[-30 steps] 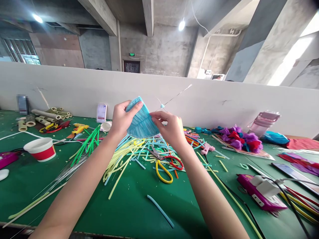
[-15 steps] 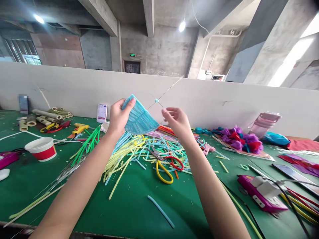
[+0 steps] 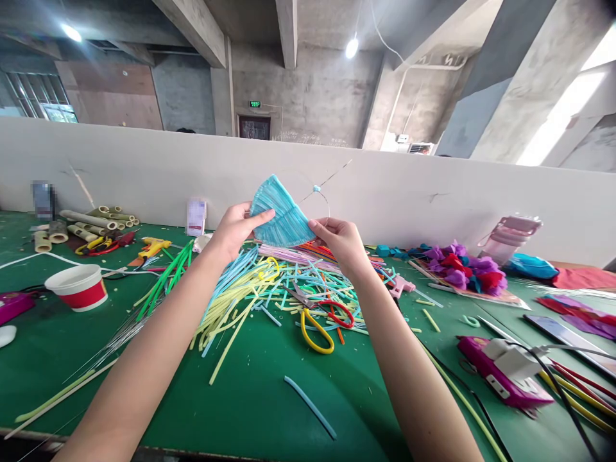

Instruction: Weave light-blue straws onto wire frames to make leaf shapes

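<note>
A light-blue fan-shaped piece [image 3: 282, 215] made of ribbed, fuzzy-looking strips is held up above the table. My left hand [image 3: 235, 228] grips its left side, thumb lying across the front face. At its lower right corner, my right hand [image 3: 334, 234] pinches with thumb and forefinger. From the piece's upper right edge a thin wire [image 3: 332, 174] slants upward, with a small blue knot [image 3: 316, 188] on it. A fine wire curves from that knot down to my right fingers; its end is hidden there. Below lie scissors [image 3: 317, 330] with one yellow and one red handle.
Loose coloured strips [image 3: 240, 289] are heaped mid-table. On the left are a paper cup [image 3: 79, 289], a yellow glue gun [image 3: 154, 248] and bamboo pieces [image 3: 94, 221]. A power strip [image 3: 500, 372] and purple and red petals [image 3: 462, 266] lie right. A white partition [image 3: 385, 186] runs behind.
The blue piece and its wire have shifted right and tilted. My right hand has moved from the wire near the knot onto the piece's lower right corner.
</note>
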Demonstrator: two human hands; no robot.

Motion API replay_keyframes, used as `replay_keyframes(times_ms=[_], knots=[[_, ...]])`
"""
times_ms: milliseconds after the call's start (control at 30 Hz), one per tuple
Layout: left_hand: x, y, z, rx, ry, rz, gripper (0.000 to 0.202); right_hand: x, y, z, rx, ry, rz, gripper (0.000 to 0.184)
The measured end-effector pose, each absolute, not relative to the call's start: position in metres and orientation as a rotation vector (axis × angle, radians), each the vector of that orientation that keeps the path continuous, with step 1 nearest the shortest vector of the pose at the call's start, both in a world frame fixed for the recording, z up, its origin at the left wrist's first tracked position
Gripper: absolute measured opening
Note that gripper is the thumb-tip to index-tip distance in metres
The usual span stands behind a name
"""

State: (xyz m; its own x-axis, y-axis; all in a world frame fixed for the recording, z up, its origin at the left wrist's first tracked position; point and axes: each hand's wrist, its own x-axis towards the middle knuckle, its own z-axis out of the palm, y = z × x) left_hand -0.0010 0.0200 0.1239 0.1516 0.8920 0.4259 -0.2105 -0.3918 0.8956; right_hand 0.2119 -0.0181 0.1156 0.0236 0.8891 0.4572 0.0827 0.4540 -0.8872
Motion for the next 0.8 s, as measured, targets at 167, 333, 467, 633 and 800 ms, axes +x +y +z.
replay_keyframes(times_ms=[167, 333, 467, 633, 800], knots=[[-0.005, 0.026, 0.123, 1.359, 0.647, 1.551, 0.043, 0.211, -0.021, 0.116, -0.931, -1.487, 0.850, 0.039], [-0.008, 0.028, 0.123, 1.377, 0.655, 1.555, 0.042, 0.209, -0.021, 0.116, -0.919, -1.469, 0.870, 0.030], [-0.005, 0.023, 0.124, 1.383, 0.637, 1.520, 0.041, 0.210, -0.021, 0.117, -0.896, -1.419, 0.891, 0.021], [0.002, 0.016, 0.126, 1.400, 0.603, 1.495, 0.039, 0.211, -0.020, 0.116, -0.872, -1.369, 0.820, 0.019], [-0.003, 0.020, 0.126, 1.444, 0.673, 1.463, 0.037, 0.215, -0.017, 0.117, -0.925, -1.357, 0.820, 0.022]])
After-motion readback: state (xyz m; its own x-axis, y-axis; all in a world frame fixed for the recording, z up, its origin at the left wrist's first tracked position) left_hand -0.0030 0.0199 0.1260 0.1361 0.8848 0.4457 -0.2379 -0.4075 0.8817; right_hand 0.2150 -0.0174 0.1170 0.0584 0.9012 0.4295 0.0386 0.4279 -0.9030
